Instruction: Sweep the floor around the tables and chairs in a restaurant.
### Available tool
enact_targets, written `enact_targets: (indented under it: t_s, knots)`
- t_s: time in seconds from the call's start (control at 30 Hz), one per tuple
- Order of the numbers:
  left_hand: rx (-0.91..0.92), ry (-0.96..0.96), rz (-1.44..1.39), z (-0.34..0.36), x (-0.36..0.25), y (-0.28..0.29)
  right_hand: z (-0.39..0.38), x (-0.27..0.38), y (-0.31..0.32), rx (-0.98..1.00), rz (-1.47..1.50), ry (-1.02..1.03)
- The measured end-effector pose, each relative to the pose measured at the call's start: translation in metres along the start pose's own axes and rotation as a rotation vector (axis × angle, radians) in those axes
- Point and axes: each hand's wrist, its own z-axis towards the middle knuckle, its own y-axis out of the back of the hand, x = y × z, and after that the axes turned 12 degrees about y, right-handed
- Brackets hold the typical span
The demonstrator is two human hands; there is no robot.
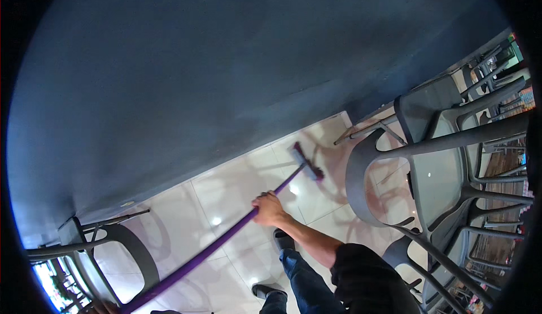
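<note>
A broom with a long purple handle [195, 262] slants across the view from the lower left. Its grey and purple head [306, 161] meets the tiled floor [237, 178] not far from the wall's foot. Partway up the handle, my right hand [268, 208] is wrapped round it, fingers closed. My left hand [103, 308] shows only in part at the bottom left edge, closed about the handle's upper end.
A dark blue wall [226, 77] rises ahead. On the right, several grey chairs [437, 181] crowd round a dark table [426, 108]. Another grey chair [132, 254] stands at the lower left. My feet, in dark shoes [283, 239], are on the tiles below the broom.
</note>
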Motion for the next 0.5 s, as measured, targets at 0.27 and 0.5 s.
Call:
enact_targets:
  t_s: [0.27,0.5]
  knots:
    - [-0.081,0.248,-0.169,-0.192,0.086,0.048,-0.032,-0.113,-0.056,-0.096,-0.088,0.14]
    - [-0.474,0.658,-0.05,-0.474,-0.16,0.178,-0.13,0.095,-0.215,0.178,-0.035,0.369]
